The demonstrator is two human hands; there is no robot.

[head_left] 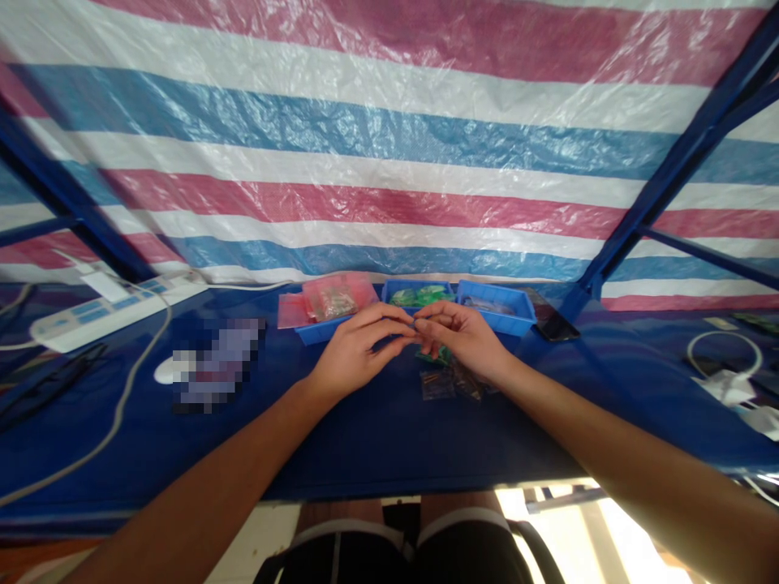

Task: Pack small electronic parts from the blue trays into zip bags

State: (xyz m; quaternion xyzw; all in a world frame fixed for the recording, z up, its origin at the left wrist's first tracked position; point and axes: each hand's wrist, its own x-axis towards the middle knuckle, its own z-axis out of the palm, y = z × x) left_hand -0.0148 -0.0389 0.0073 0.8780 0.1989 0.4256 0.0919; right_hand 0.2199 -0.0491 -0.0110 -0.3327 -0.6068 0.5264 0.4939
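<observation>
My left hand [363, 347] and my right hand [455, 331] meet fingertip to fingertip above the middle of the blue table [365, 454]. Both are closed in a pinch; whatever lies between the fingertips is too small to make out. Just beneath my right hand are a small clear plastic bag [438, 384] with brownish contents and some green packets [443, 355]. Behind the hands stand three blue bins: the left one [313, 333] topped with pink bags [341, 296], the middle one [419, 285] with green packets, the right one [514, 323] with clear bags.
A dark phone [557, 324] lies beside the right bin. On the left are a white power strip [73, 319], a loose cable [125, 397], glasses [54, 381] and a blurred-out item [222, 361]. A white charger with its cable [727, 385] sits at right. Blue metal posts [663, 186] frame a striped sheet [389, 146].
</observation>
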